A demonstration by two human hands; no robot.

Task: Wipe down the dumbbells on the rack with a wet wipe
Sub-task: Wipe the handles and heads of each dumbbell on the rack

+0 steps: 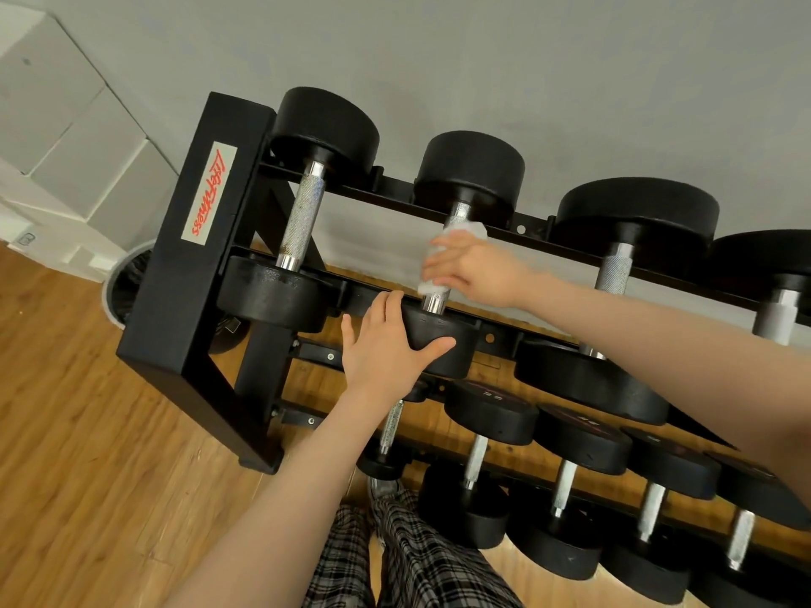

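Head view: right hand (476,267) curls its fingers (439,267) around the wipe (461,234), wrapped on the second dumbbell's handle (434,300) on the rack's (184,274) top tier. Left hand (386,344), fingers spread, steadies its near head (443,340). Best to keep bracing while twisting the wipe along the knurling. A bin (115,296) stands behind the rack, contents unclear.

The scene is viewed from one head-worn camera. It is aimed steeply down, close over the tilted rack (184,274) at frame centre.
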